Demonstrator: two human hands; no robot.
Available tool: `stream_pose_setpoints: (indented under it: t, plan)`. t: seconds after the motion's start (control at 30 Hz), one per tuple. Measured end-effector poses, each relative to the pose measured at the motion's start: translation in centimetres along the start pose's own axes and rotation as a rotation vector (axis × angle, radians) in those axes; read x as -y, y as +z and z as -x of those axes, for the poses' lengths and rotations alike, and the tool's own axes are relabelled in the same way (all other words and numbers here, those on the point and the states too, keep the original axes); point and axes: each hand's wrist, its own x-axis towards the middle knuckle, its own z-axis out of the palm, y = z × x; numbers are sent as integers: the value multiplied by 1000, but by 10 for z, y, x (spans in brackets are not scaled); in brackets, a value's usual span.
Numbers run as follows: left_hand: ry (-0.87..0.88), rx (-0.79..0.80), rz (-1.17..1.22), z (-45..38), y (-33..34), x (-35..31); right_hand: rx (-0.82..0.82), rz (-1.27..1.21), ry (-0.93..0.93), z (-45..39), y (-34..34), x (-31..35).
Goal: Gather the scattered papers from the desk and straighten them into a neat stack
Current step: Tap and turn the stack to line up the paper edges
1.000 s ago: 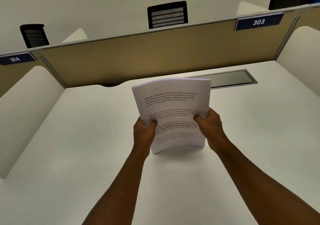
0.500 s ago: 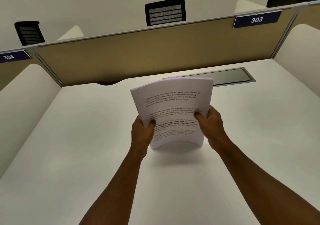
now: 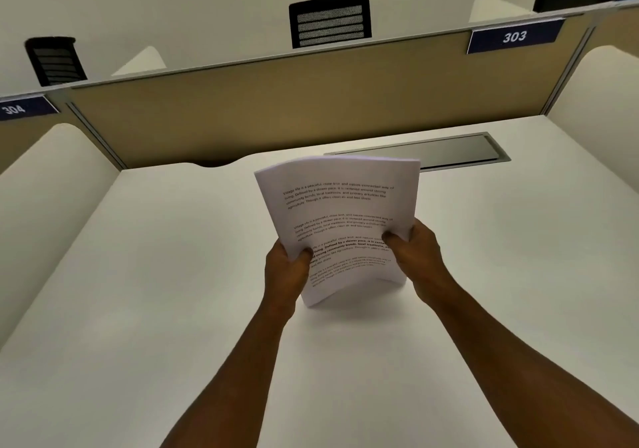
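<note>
The papers (image 3: 340, 226) are gathered into one bundle and held upright at the centre of the view, with the lower edge at or just above the surface (image 3: 155, 292); contact cannot be confirmed, as only a faint shadow shows beneath the sheets. The left hand (image 3: 285, 275) grips the bundle at its 8 o'clock side and the right hand (image 3: 416, 254) at its 4 o'clock side, the fingers of both clenched on the sheets with thumbs pressed against the printed face. The bundle bows: the lower edge arches and the top edge, toward 12 o'clock, curls slightly. No loose sheet is visible elsewhere on the surface, so gathering appears complete and squaring appears to be the step in hand. Risks are judged as follows. A tight pinch during tapping would hold the sheets out of register, since they cannot slide to a common edge. A grip loosened too far would let the unsupported top fan or tip away toward the metal cable tray (image 3: 446, 150) at 1 o'clock. The bow, if pressed down hard, could crease the lower corners. Laying the bundle flat without support beneath could let the sheets shear apart.
</note>
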Motion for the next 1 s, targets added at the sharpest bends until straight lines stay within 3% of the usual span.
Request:
stream_pose_setpoints:
  t: [0.3, 0.4, 0.47, 0.57, 0.63, 0.7, 0.9, 1.0]
  plan:
    - [105, 19, -117, 2, -5, -7, -72, -46, -18, -6, -11, 18]
    - [213, 62, -313, 1, -13, -25, -290, 171, -279, -12, -25, 47]
    - [270, 100, -428, -2, -19, -38, -316, 449, -515, -14, -35, 69]
    - [322, 162, -552, -3, -22, -58, -165, 823, -635, -15, -40, 99]
    - [343, 200, -589, 0, -22, -70, 10, 889, -540, -14, -38, 112]
    - [362, 231, -641, 5, -23, -80, 137, 886, -438, -13, -36, 117]
    - [379, 279, -806, 8, -33, -99, 263, 633, -363, -14, -39, 113]
    - [366, 188, -778, 6, -39, -97, 252, 542, -395, -10, -41, 107]
